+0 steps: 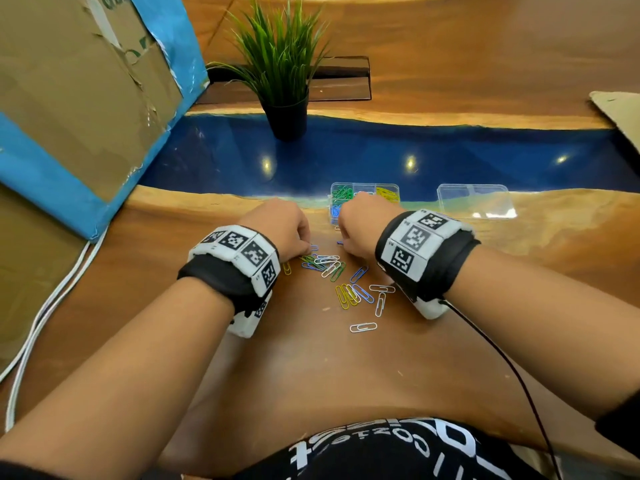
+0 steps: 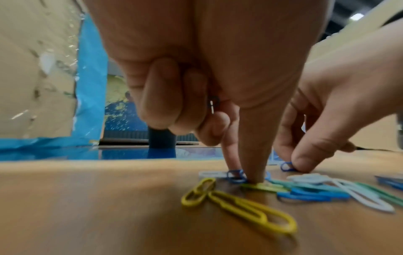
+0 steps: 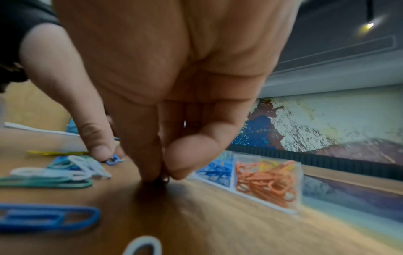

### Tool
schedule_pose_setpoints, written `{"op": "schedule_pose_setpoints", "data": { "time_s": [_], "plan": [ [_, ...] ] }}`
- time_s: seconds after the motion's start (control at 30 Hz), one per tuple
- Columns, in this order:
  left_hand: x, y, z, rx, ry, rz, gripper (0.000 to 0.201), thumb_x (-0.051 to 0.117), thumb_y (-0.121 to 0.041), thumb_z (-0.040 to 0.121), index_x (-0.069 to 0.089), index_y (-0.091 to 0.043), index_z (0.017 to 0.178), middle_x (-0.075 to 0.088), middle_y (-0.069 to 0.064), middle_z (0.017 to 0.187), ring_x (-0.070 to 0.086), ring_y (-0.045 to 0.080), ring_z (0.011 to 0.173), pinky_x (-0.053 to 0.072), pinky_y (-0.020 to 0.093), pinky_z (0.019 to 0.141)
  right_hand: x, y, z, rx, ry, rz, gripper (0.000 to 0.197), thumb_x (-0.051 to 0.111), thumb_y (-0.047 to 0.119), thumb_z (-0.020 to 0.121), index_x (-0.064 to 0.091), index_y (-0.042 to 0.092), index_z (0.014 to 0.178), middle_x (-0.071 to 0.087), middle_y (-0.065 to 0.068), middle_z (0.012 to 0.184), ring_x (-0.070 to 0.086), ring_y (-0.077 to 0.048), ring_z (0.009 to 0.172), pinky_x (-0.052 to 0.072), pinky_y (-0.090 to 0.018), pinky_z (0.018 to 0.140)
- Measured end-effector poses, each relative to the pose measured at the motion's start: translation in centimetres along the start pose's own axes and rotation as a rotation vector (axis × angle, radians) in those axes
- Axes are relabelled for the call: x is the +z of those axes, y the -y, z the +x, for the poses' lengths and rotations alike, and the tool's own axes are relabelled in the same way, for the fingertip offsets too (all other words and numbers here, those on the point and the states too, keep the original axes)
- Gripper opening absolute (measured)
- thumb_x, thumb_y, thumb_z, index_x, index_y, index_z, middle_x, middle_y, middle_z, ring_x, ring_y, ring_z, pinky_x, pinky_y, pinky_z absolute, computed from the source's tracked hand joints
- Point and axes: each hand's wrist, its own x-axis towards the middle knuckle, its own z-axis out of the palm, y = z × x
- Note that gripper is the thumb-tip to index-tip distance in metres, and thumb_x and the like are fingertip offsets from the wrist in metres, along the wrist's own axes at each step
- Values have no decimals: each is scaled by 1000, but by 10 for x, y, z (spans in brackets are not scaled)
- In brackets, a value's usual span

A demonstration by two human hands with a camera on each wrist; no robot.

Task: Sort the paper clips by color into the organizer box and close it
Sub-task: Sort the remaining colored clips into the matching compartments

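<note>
Paper clips, loose, scattered on the wooden table between the two wrists; yellow, blue, green and white, some overlapping in a small heap; one white clip lies apart, nearer the person. Readable writing: only partial white letters on the black shirt; wristbands carry square black-and-white code tags. Organizer box open at the table's blue resin strip, just beyond the right hand; green, yellow, blue and orange clips in separate compartments; its clear lid lies to the right, apart. Bare wood toward the near edge. Left hand pinching a blue clip against the table, fingertips down; right hand likewise pinching another blue clip, thumb and fingers pressed together.
</note>
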Motion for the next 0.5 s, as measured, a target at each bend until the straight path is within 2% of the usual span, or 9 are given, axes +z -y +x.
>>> {"op": "schedule_pose_setpoints", "data": {
  "time_s": [0.1, 0.2, 0.23, 0.3, 0.37, 0.43, 0.5],
  "plan": [
    [-1, -6, 2, 26, 0, 66, 5, 69, -30, 78, 71, -25, 76, 58, -5, 75, 57, 19, 82, 43, 27, 66, -3, -7, -6, 31, 27, 183, 15, 60, 20, 84, 71, 14, 93, 70, -8, 89, 66, -23, 85, 51, -27, 72],
    [1, -7, 4, 32, 19, 70, 14, 66, -26, 78, 61, -26, 65, 58, -4, 75, 62, 22, 83, 49, 30, 68, -4, -21, -12, 99, 154, 684, 18, 58, 6, 84, 70, 16, 93, 66, -7, 69, 61, -14, 56, 55, -22, 63],
    [1, -6, 4, 34, 26, 63, 17, 65, -25, 78, 59, -26, 62, 57, -5, 73, 62, 22, 83, 51, 31, 70, -5, -24, -15, 137, 203, 890, 19, 56, 2, 85, 68, 15, 90, 62, -7, 66, 59, -13, 53, 55, -19, 57],
    [2, -6, 5, 46, 30, 55, 13, 64, -25, 78, 61, -25, 66, 53, -8, 67, 59, 21, 81, 49, 30, 70, -5, -27, -21, 210, 224, 1270, 19, 51, -2, 87, 64, 11, 82, 54, -7, 67, 56, -17, 60, 55, -18, 49],
    [2, -7, 5, 65, 18, 68, 3, 64, -26, 79, 66, -24, 82, 44, -11, 64, 53, 20, 79, 46, 29, 68, -4, -31, -25, 274, 231, 1513, 18, 44, 1, 88, 58, 9, 81, 49, -7, 69, 52, -20, 64, 51, -18, 44],
    [2, -7, 7, 78, 17, 83, 14, 65, -27, 80, 68, -24, 93, 44, -9, 67, 51, 20, 81, 46, 30, 71, -5, -33, -26, 291, 285, 1579, 14, 40, 8, 87, 52, 11, 80, 50, -6, 67, 50, -19, 58, 46, -19, 42],
    [1, -7, 8, 80, 20, 100, 17, 66, -29, 80, 70, -26, 96, 50, -4, 77, 55, 21, 85, 46, 30, 72, -4, -31, -27, 246, 320, 1435, 10, 44, 14, 87, 50, 13, 79, 49, -4, 64, 43, -16, 52, 38, -19, 42]
  ]
}}
